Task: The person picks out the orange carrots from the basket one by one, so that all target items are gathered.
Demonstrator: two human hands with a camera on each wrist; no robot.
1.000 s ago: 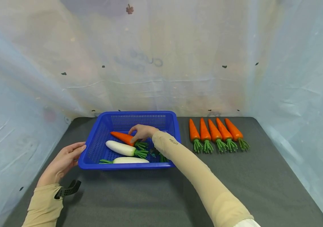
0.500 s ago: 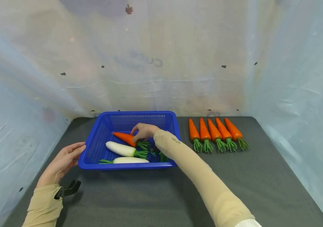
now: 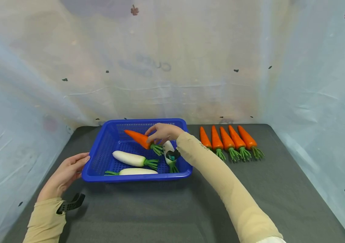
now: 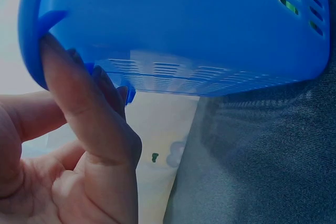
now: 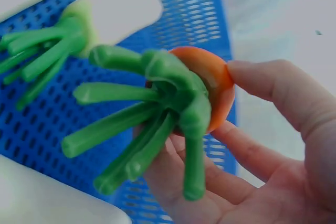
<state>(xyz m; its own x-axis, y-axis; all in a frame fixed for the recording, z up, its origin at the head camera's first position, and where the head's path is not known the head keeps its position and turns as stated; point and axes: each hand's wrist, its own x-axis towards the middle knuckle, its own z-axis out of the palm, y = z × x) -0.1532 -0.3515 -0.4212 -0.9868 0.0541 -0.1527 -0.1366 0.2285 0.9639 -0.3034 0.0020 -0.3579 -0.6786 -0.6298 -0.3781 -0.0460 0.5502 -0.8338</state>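
My right hand [image 3: 165, 131] pinches an orange carrot [image 3: 136, 136] near its leafy end, raised a little over the floor of a blue plastic basket [image 3: 136, 178]. In the right wrist view, thumb and fingers close around the carrot's top [image 5: 216, 85], its green stalks towards the camera. My left hand [image 3: 66, 173] holds the basket's left rim, fingertips hooked under the lip in the left wrist view. Inside the basket lie a white radish [image 3: 128, 158], a second radish [image 3: 139, 171] by the front wall, and a third radish [image 3: 168, 147], partly hidden by the right wrist's band.
Right of the basket, several carrots [image 3: 227, 139] lie side by side in a row, tips to the back; my right sleeve covers part of the leftmost. Dark grey cloth [image 3: 148, 212] covers the table. Pale plastic sheeting [image 3: 190, 60] hangs behind and at both sides.
The carrot has risen from the basket floor and shifted slightly right and back in my right hand. More of the third radish shows. My left hand stays on the rim.
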